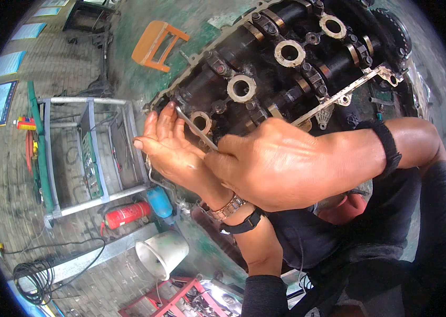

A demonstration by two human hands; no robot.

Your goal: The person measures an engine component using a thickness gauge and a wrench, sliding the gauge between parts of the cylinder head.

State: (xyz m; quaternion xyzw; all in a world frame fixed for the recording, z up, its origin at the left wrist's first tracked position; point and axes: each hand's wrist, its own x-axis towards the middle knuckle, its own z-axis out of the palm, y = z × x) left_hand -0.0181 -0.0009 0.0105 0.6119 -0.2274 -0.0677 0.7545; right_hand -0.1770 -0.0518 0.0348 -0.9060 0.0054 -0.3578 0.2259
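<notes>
At the near-left corner of the engine cylinder head, I see both hands working close together. My right hand crosses over in front, its fingers pinched around the lower end of a thin metal strip tool that slants up and to the left, its far tip lying against the head beside the nearest round bore. My left hand lies under and to the left of it, fingers loosely extended, fingertips touching the head's edge near the tool's tip; it grips nothing that I can see.

I judge the risk to be in the thin tool: held only at one end, it could flex or skid off the oily metal and jab the left fingers resting just beside its tip. It could also slip into the open bore. The right wrist blocks much of my view of the contact point, so a slip might go unnoticed.

Well to the left, on the floor, stand a metal rack, a red fire extinguisher and a white bucket.
</notes>
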